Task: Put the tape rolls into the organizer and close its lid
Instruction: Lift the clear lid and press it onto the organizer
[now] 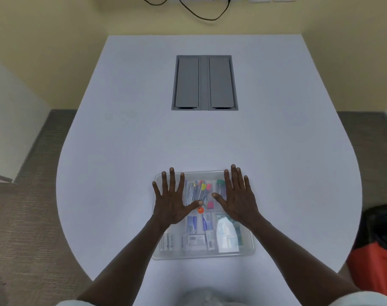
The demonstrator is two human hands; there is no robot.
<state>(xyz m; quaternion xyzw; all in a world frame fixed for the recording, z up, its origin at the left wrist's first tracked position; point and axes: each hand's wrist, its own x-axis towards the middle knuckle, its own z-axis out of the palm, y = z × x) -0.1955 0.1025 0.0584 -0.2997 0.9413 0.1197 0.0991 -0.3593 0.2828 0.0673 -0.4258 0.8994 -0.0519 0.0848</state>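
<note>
Both forearms reach forward, bare, converging slightly. Left hand (pixel 170 202) lies palm-down, flat, fingers (pixel 172 180) spread, thumb angled right. Right hand (pixel 237 198) lies palm-down, flat, fingers spread, thumb angled left. Thumbs near, not touching. Neither hand grasps anything.

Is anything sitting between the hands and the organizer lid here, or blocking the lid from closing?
Nothing visible does. The left hand and right hand lie flat, fingers spread, directly on the clear lid of the organizer, which appears down over the compartments. No loose tape rolls show on the table.
</note>
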